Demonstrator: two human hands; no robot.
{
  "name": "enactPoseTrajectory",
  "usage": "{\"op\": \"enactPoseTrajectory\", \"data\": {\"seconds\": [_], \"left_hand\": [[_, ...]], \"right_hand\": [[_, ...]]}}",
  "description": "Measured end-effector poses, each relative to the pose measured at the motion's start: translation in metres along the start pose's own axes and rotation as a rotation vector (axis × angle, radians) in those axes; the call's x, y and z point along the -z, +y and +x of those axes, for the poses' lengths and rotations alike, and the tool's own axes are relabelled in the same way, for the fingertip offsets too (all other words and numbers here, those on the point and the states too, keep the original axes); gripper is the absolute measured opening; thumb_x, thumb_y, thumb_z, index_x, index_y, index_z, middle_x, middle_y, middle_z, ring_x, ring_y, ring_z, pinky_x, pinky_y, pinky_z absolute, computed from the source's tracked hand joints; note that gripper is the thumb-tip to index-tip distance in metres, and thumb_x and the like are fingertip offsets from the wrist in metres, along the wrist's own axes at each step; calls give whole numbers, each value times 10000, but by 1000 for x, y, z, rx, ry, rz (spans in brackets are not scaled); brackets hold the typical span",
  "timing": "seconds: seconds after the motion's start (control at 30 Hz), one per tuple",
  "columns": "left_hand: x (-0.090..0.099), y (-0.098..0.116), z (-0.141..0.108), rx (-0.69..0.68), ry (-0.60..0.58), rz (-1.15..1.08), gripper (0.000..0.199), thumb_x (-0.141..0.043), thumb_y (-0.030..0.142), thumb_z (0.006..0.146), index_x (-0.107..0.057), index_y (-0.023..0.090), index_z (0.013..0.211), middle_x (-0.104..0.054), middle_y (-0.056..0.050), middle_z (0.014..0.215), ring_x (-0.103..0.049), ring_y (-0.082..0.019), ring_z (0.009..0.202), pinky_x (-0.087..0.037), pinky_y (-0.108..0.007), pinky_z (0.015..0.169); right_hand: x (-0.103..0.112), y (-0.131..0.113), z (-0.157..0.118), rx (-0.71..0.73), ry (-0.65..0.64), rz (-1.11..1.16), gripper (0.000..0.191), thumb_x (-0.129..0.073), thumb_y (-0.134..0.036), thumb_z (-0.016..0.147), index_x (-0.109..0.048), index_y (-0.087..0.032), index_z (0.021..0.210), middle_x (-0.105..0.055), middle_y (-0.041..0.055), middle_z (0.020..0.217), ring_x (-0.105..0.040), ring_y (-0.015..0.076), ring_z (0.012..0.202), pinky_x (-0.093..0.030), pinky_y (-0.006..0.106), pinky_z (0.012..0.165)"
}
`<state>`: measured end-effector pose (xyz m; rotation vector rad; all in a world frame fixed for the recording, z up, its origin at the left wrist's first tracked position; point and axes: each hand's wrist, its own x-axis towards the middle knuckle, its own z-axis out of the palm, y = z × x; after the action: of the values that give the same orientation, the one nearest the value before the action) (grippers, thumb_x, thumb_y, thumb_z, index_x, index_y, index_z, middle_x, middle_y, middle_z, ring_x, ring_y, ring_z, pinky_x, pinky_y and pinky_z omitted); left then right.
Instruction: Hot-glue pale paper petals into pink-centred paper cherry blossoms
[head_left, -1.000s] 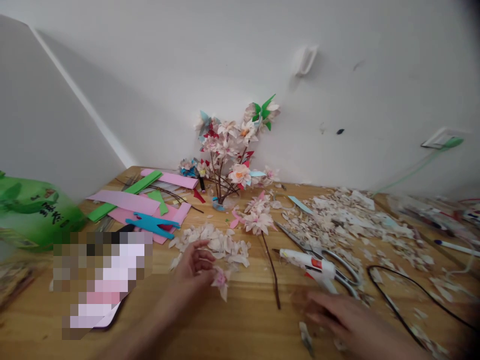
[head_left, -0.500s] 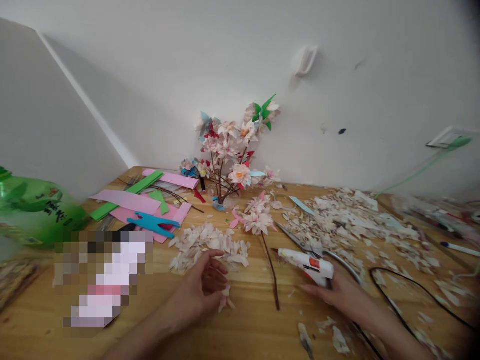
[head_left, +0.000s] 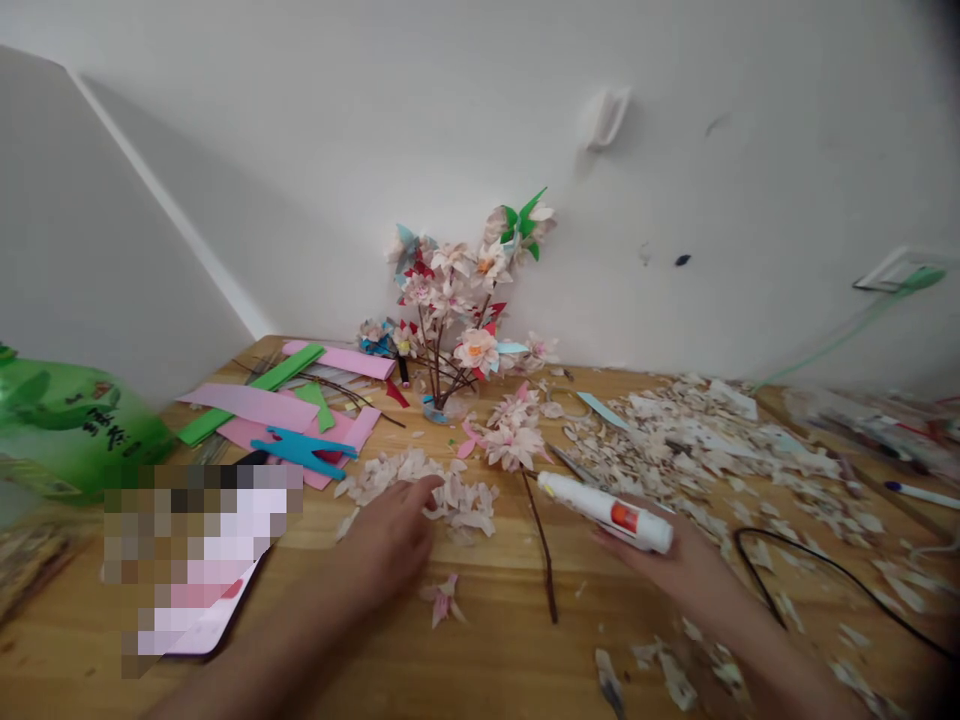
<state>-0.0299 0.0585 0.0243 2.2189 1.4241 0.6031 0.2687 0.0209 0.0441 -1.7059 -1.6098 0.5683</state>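
Pretty busy craft bench here. The right grip [head_left: 651,556] has the hot glue gun [head_left: 607,515] lying across it, fingers curled up underneath, so it looks clamped on the gun, though the fingers are partly hidden. The gun's nozzle points toward the flower twig [head_left: 516,445], just left of the right grip. That twig lies on the wooden worktop [head_left: 480,620], with a cluster of pale pink paper blossoms at the top and a long bare stem below.

The left grip [head_left: 386,540] is open, fingers spread and reaching into a pile of loose paper petals [head_left: 420,480] just ahead of it. A single pink blossom [head_left: 444,600] sits on its own, just right of the left grip.

As for progress, one arrangement looks pretty much done: the blossom branches [head_left: 454,300] stand upright well ahead of both grips, full of flowers and colored paper leaves. The twig on the worktop is far less filled out, with flowers only at its tip. Plenty of petals are unused, including a big drift of paper scraps [head_left: 697,450] ahead of the right grip. Further left, beyond the left grip, lie strips of pink and green craft paper [head_left: 255,405].
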Motion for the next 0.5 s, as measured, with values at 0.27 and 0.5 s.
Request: {"op": "enactPoseTrajectory", "data": {"seconds": [0.27,0.5], "left_hand": [[-11,-6,10,-8,14,50,473,-424,69,705,-471,210,1154,-639,-59,902,-577,-219,846,-415,-329,742],[-4,-11,6,93,84,-157,505,-466,120,704,-385,225,1192,-650,-24,896,-602,-188,795,-437,-312,723]], "right_hand": [[-24,-45,0,152,-115,64,176,-611,-335,724,-663,-189,808,-704,43,806,-643,220,735,-510,287,657],[-39,-32,-11,2,-156,251,285,-637,-357,697,-663,-161,903,-731,46,816,-661,236,732,-528,320,672]]}}
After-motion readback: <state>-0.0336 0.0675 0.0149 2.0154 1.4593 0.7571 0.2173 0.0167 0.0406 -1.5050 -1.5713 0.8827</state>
